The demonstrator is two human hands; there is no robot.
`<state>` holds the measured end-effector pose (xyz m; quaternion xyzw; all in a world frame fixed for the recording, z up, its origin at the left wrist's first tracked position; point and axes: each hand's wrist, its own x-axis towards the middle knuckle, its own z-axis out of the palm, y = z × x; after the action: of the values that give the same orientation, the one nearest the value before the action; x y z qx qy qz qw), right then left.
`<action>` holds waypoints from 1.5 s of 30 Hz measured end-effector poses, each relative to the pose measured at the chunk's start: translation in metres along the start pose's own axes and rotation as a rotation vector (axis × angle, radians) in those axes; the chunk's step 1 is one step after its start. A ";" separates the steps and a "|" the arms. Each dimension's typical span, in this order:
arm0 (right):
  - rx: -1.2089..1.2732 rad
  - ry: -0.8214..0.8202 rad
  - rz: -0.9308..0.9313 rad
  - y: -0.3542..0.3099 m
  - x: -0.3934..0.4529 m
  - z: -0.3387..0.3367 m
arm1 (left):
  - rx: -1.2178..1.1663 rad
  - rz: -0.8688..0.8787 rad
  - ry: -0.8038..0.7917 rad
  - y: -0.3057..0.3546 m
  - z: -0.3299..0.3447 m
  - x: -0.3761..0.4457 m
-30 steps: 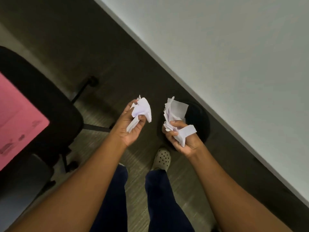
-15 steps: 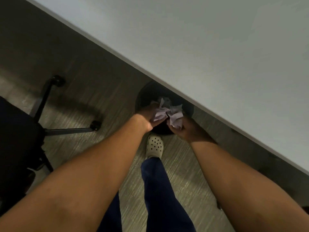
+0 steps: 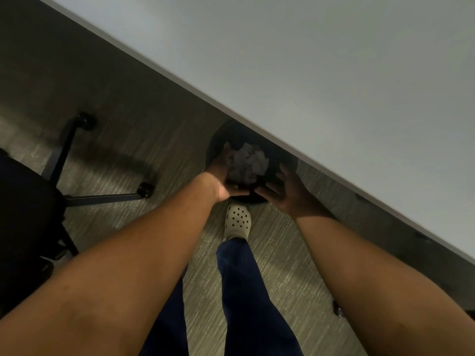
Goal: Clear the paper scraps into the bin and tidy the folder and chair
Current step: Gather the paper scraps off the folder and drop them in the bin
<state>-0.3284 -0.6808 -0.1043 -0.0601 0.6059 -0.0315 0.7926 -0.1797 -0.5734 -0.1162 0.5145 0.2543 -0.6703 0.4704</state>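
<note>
Comparing with a second ago: paper scraps (image 3: 248,161), then gripped, are now inside bin (image 3: 218,142) under tabletop edge; left hand (image 3: 226,176) and right hand (image 3: 285,191) are opened, empty. Folder, chair (image 3: 25,214) are left.

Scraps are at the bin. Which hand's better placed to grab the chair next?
Left hand, probably: the chair stands on that side, though the hand is at the paper scraps in the bin. Right hand is open but farther.

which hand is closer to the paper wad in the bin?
Left. The left hand reaches into the bin, touching the paper wad; the right hand hovers open at the near rim.
</note>
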 end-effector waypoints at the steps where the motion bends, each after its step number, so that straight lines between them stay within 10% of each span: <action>1: -0.096 0.035 -0.062 0.005 0.001 -0.003 | -0.066 -0.011 0.032 -0.001 -0.007 -0.002; 22: -0.561 -0.314 -0.094 0.195 -0.064 0.283 | -0.373 0.595 0.290 0.098 -0.248 -0.245; 32: -1.058 -0.461 -0.121 0.341 -0.076 0.420 | -0.301 0.761 1.145 0.049 -0.461 -0.310; 36: -1.440 -0.629 -0.403 0.399 -0.058 0.462 | 0.116 0.644 1.479 0.022 -0.525 -0.311; 45: -2.408 -1.036 -1.562 0.504 0.032 0.559 | 0.698 0.539 1.463 0.019 -0.648 -0.265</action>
<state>0.2072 -0.1538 -0.0573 -0.9481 -0.2473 0.0912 0.1779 0.1365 0.0506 -0.0879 0.9762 0.1420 -0.0747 0.1458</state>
